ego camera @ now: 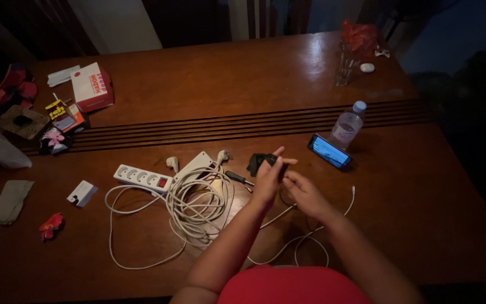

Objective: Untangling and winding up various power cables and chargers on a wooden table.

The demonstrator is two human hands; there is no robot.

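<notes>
- Head view shows both hands raised just above the middle of the tabletop point(412, 202); the left hand point(268, 177) is closed around a small black object point(257, 162), its index finger sticking up.
- The right hand point(302, 191) sits just beside the left, fingers curled and pinching a thin cable; the light is too dim to tell exactly which cable it is.
- One thin white cable point(310, 233) loops under the forearms towards the near edge, its plug end lying free to the right of the hands.
- One screwdriver with a dark handle point(237, 178) lies just left of the left hand.
- One white power strip point(142, 178) lies further left, touching a thick coil of white cord point(198, 208); two white plugs point(172, 164) rest near the coil's far side.
- One phone with a lit screen point(329, 151) lies just beyond the hands, and one clear plastic bottle point(347, 125) stands right behind it.
- Open wood lies to the right of the hands out to the right edge, and across the far half beyond the dark grooves.
- One glass with something red in it point(349, 59) stands near the far edge.
- One red and white box point(92, 86) and a few small packets crowd the far left corner.
- One small white card box point(82, 193) and one red scrap point(50, 225) lie near the left edge.
</notes>
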